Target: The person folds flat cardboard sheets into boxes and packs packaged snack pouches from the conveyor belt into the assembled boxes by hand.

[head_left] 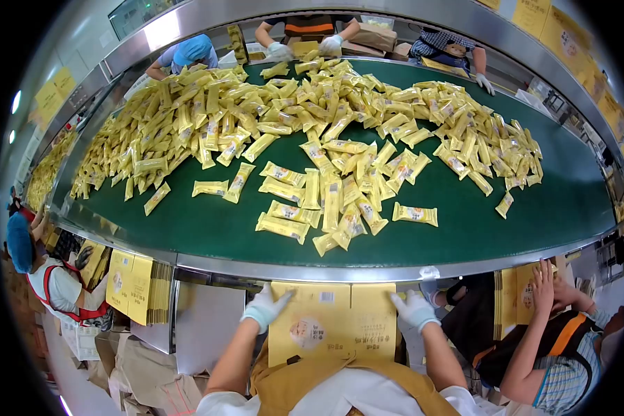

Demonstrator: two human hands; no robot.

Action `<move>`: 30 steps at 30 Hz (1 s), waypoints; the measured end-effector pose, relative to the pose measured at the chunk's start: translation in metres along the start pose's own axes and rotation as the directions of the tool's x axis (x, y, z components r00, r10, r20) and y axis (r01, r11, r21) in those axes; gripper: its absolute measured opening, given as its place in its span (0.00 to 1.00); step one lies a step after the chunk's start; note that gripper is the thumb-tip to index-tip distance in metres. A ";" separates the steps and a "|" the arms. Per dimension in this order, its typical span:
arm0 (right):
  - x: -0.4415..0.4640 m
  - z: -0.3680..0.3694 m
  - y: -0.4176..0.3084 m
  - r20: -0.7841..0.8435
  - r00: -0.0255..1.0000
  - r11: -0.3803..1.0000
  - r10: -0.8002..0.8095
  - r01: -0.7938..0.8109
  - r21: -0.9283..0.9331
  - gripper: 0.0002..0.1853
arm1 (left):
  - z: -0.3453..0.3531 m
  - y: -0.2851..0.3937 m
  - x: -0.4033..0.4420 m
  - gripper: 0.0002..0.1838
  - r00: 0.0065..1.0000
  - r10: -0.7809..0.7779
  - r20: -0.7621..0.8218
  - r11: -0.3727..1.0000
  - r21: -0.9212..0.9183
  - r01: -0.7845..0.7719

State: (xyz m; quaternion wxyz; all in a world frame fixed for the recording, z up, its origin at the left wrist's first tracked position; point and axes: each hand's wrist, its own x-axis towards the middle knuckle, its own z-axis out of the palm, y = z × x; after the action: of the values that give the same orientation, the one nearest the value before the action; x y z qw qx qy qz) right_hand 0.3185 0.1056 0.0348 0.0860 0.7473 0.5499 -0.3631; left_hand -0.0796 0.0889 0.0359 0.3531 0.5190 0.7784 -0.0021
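In front of my body, a flat yellow printed carton [333,322] with a barcode and a slit at its far edge lies between my hands. My left hand [267,308], in a white glove, grips its left side with the thumb over the top. On the right side my right hand [416,310], gloved too, holds the edge, thumb toward the carton; the fingers of both hands are partly hidden. Beyond the carton, a loose group of yellow wrapped snack packets [333,201] lies on the green conveyor belt [464,243].
A large heap of packets [187,118] covers the belt's far side. Its metal rim [312,274] runs just beyond my hands. Stacks of flat cartons stand left [137,288] and right [509,305]. Co-workers are at both sides; gloved hands [331,45] work across the belt.
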 end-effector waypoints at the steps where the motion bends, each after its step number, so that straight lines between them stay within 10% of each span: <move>1: 0.000 0.023 -0.005 -0.055 0.998 0.987 -0.032 0.041 0.157 0.43 | 0.042 -0.020 0.016 0.50 0.989 0.026 -0.147 0.992 -0.114 -0.043; 10: -0.040 0.049 -0.019 -0.324 0.939 0.605 -0.113 0.324 0.727 0.45 | 0.026 -0.008 -0.037 0.32 0.865 0.102 -0.491 0.694 -0.588 -0.415; 13: -0.072 0.032 -0.016 -0.588 0.803 0.404 -0.101 0.573 0.713 0.40 | -0.006 0.009 -0.083 0.24 0.799 0.175 -0.575 0.048 -0.806 -0.590; 14: -0.088 0.015 -0.018 -0.650 0.749 0.272 -0.128 0.657 0.703 0.37 | -0.032 0.022 -0.109 0.25 0.888 0.206 -0.411 -0.116 -0.911 -0.395; 15: -0.098 -0.004 -0.022 -0.711 0.688 0.134 -0.143 0.725 0.675 0.34 | -0.040 0.023 -0.128 0.28 0.761 0.405 -0.506 -0.220 -0.862 -0.456; 17: -0.110 -0.028 -0.025 -0.781 0.622 0.167 -0.058 0.777 0.607 0.29 | -0.046 0.017 -0.138 0.33 0.632 0.672 -0.385 -0.213 -0.918 -0.333; 20: -0.094 -0.032 -0.020 -0.750 0.659 0.253 -0.056 0.736 0.627 0.31 | -0.057 0.023 -0.141 0.38 0.364 0.931 -0.021 0.208 -0.789 -0.578; 26: -0.097 -0.013 -0.021 -0.707 0.706 0.164 0.033 0.694 0.701 0.34 | -0.041 0.041 -0.138 0.22 0.090 0.987 -0.133 -0.003 -0.572 -0.820; 30: -0.089 -0.019 -0.011 -0.705 0.708 0.224 0.035 0.682 0.696 0.33 | -0.042 0.063 -0.101 0.17 0.613 0.787 -0.072 0.518 -0.462 -0.720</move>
State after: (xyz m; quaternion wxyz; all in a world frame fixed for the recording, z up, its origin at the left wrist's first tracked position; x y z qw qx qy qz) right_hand 0.3055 0.0521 0.1080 -0.6236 0.5756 0.3789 -0.3689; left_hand -0.0298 0.0515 0.1459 0.4836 0.7070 0.4253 0.2922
